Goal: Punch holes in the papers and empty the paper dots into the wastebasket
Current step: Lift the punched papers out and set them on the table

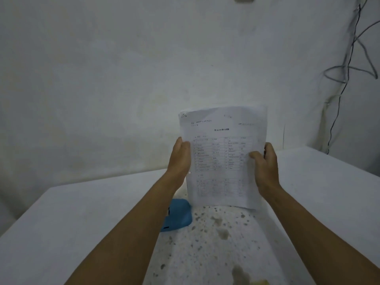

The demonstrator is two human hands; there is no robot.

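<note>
I hold a stack of white printed papers (223, 153) upright above the table, its bottom edge close to the surface. My left hand (181, 157) grips the stack's left edge and my right hand (265, 163) grips its right edge, thumb on the front sheet. A small hole shows in the left margin just below my left hand. A blue hole punch (177, 217) lies on the white table (61, 223), partly hidden behind my left forearm. No wastebasket is in view.
The table surface in front of me is speckled with dark stains (218, 229). A pale wall stands right behind the table. Grey and black cables (349, 64) hang down the wall at the far right. A yellowish smear (259, 281) sits at the bottom edge.
</note>
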